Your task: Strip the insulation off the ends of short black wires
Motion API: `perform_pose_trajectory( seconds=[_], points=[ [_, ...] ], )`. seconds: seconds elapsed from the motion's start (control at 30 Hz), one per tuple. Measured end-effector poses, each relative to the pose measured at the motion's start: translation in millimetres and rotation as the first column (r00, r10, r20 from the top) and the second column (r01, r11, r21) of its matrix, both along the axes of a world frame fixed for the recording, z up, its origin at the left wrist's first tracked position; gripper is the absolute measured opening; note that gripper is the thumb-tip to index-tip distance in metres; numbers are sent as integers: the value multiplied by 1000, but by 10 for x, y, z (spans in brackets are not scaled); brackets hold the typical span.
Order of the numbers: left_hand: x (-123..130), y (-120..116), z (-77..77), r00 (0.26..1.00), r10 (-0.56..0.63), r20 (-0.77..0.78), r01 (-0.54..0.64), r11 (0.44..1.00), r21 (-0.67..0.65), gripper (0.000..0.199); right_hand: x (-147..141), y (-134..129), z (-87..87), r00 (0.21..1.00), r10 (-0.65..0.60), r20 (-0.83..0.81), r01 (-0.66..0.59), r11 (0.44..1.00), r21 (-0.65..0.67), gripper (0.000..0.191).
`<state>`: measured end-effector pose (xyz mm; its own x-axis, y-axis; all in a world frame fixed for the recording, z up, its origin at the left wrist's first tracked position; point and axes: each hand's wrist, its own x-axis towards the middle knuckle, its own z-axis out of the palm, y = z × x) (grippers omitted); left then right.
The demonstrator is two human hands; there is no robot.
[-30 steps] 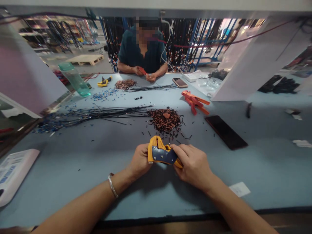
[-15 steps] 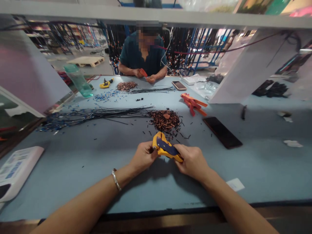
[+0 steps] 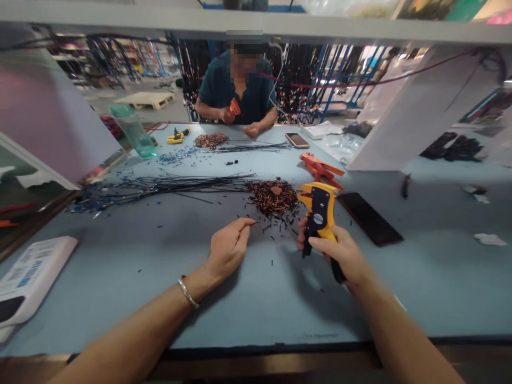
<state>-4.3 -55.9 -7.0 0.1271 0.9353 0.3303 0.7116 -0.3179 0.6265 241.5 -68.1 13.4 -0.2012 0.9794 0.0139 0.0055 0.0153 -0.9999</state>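
My right hand (image 3: 340, 250) is wrapped round the handles of a yellow and dark blue wire stripper (image 3: 320, 205), held upright above the table with its jaws toward the left. My left hand (image 3: 229, 246) is closed in a pinch on a short dark piece of wire (image 3: 253, 223) that pokes out past the fingertips. Just beyond both hands is a pile of short black and copper wire pieces (image 3: 274, 198), with loose bits scattered round it. Left of this pile, a bundle of long black wires (image 3: 192, 184) ends in blue tips.
Red-orange hand tools (image 3: 318, 166) lie behind the wire stripper, beside a black phone (image 3: 370, 218). A white device (image 3: 36, 277) sits at the left, a green bottle (image 3: 134, 130) farther back. Across the table a person (image 3: 238, 88) holds a red tool. A shelf edge (image 3: 256, 24) crosses above.
My hands have moved apart. The wire stripper has gone right and up and turned upright in my right hand. My left hand has come away from its jaws, pinching a short wire piece.
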Motion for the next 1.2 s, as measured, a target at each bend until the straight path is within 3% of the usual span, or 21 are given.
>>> perform_pose_trajectory(
  seconds=[0.1,0.27,0.5,0.73,1.07,1.2],
  points=[
    [-28,55,-4,999,-40,36,39,999,23,26,23,-8,-4,959,106,-265,-158,970,-185,34],
    [-30,66,-18,986,-84,143,77,995,56,23,39,-7,-5,927,202,-316,-297,910,-289,42],
    [9,0,-12,980,-71,187,76,997,-16,25,31,-25,-14,906,366,-214,-420,844,-335,45],
    [29,-34,37,982,-110,150,119,992,-47,21,21,-43,-42,915,323,-243,-395,842,-369,45],
    [87,-57,48,883,-162,440,215,974,-72,21,-33,-80,-99,857,397,-328,-499,796,-342,46],
    [109,-70,58,869,-156,469,227,969,-97,21,-45,-89,-97,840,422,-340,-525,791,-315,46]
  ],
)
